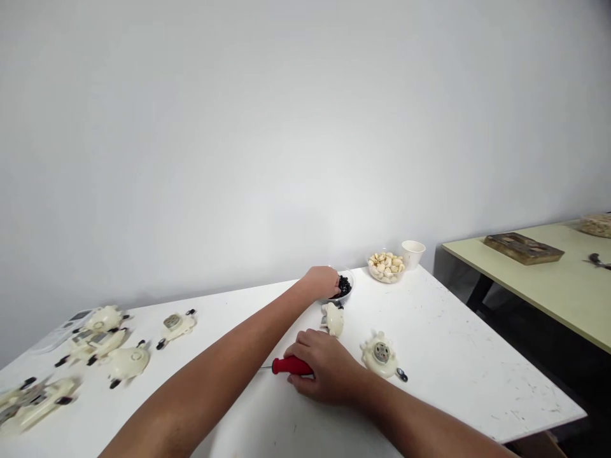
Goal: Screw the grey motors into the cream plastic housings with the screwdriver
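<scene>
My left hand (322,281) is in the bowl (350,294), can't tell if gripping. Right hand (327,369) wrapped round the driver (288,365), nearer me than the bowl, probably saving a re-grab. Shell (335,320) just beside bowl, likely for short reach.

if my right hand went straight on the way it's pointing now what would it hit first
Most likely the left forearm: the red screwdriver in the right hand points toward it. One view leaves depth unclear, so the tip might pass underneath instead.
</scene>
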A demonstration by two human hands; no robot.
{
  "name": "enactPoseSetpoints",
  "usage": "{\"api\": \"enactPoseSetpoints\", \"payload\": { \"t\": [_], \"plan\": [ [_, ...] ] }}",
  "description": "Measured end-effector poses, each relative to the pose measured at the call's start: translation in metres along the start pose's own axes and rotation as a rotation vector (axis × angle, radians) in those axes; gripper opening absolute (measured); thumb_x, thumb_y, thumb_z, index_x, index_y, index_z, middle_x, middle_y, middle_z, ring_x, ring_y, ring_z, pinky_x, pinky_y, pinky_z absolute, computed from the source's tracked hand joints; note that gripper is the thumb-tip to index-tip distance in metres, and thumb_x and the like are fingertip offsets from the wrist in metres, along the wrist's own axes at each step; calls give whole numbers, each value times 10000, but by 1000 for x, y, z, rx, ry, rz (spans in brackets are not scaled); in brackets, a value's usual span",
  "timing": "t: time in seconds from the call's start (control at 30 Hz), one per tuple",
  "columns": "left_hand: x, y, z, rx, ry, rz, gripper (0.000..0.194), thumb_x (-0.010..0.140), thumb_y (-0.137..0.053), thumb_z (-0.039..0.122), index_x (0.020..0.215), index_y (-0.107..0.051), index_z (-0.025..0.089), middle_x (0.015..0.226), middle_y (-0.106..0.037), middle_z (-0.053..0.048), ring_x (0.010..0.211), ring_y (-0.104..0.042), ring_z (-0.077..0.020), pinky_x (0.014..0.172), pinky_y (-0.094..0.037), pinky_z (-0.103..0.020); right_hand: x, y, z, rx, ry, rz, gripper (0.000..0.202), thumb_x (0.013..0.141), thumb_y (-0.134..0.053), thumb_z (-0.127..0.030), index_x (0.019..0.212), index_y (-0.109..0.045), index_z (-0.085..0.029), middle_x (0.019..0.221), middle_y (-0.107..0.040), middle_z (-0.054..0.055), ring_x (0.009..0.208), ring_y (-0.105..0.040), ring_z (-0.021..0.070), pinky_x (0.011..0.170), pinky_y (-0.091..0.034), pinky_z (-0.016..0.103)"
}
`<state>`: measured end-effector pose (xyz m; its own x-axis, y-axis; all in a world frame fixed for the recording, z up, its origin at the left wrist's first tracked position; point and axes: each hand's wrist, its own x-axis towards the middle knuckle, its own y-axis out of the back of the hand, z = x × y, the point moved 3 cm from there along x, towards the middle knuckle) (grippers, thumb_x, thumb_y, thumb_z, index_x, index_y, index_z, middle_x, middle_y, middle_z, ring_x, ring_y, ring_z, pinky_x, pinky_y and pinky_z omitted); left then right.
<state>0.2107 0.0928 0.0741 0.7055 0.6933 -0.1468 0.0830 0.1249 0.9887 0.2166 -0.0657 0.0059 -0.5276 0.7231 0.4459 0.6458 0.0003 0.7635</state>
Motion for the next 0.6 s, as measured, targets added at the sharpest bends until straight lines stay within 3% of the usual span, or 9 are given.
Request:
{"api": "enactPoseSetpoints", "payload": {
  "t": [0.2, 0.3, 0.43, 0.6],
  "plan": [
    [-23, 2, -13, -68, -6, 41, 44, 700, -729, 261, 709, -748, 222, 876, -742, -85, 835, -662, -270, 677, -451, -328, 0, 5, -4, 56, 19, -23, 487, 651, -651, -170, 1133, -627, -238, 986, -652, 33, 835, -540, 216, 729, -389, 319],
    [-26, 2, -14, -129, 12, 100, 29, 677, -704, 237, 655, -706, 218, 847, -728, -75, 810, -642, -256, 670, -434, -325, -2, 8, -3, 124, -71, -7, 437, 611, -648, -152, 1035, -590, -239, 940, -636, 12, 784, -517, 193, 701, -381, 299],
    [-33, 7, -19, -256, 56, 244, 107, 765, -621, 288, 687, -636, 216, 866, -701, -59, 826, -613, -238, 687, -410, -320, -4, 9, -1, 278, -181, 19, 372, 643, -657, -147, 988, -559, -250, 856, -602, -30, 694, -490, 151, 611, -351, 256],
    [-60, 16, -34, -456, 103, 383, 333, 952, -368, 327, 664, -491, 213, 712, -578, -28, 705, -524, -202, 661, -376, -324, -2, 17, -9, 419, -126, 129, 359, 709, -664, -119, 1045, -636, -244, 913, -638, -8, 766, -559, 161, 694, -429, 271]
  ]
}}
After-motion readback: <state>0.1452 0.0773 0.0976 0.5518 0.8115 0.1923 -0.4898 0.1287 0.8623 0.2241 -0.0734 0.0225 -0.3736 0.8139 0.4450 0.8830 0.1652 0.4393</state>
